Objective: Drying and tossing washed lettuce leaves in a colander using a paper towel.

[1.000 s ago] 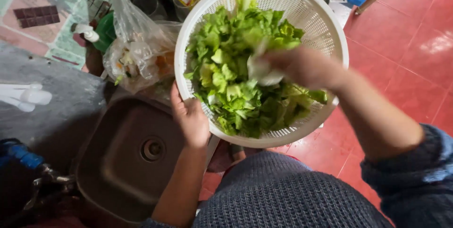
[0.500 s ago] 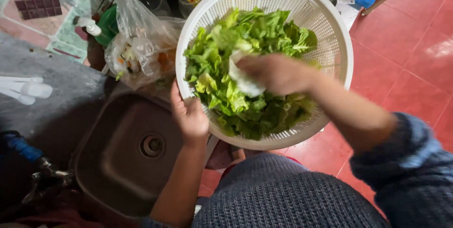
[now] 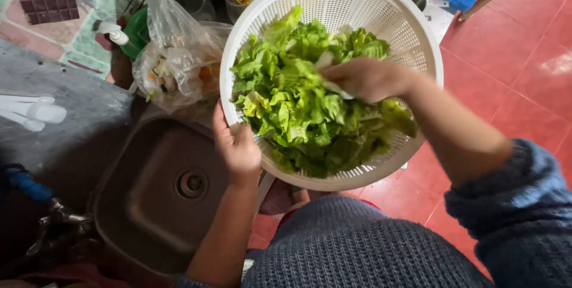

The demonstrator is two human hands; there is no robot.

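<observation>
Since half a second ago, the right hand is sitting a little further toward the middle of the colander, and the pale leaf piece it was pinching is now sticking out toward the far side of the fingers instead of hanging below them. That hand is curling closed over the lettuce, its fingers clamped on a whitish strip of leaf, with the forearm reaching in across the near right rim.

Meanwhile the left hand is gripping the near left rim of the white colander, thumb lying along the outside wall, fingers wrapped under the edge, holding it up over the red tiled floor just beside the sink. Both hands are working well apart, one on the rim and one in the greens.

Lettuce is filling most of the colander, heaped toward its left and near sides, with bare white mesh showing along the far right wall.

Beside the colander's left edge, a clear plastic bag of scraps is slumping on the grey counter, touching the sink's far corner.
</observation>
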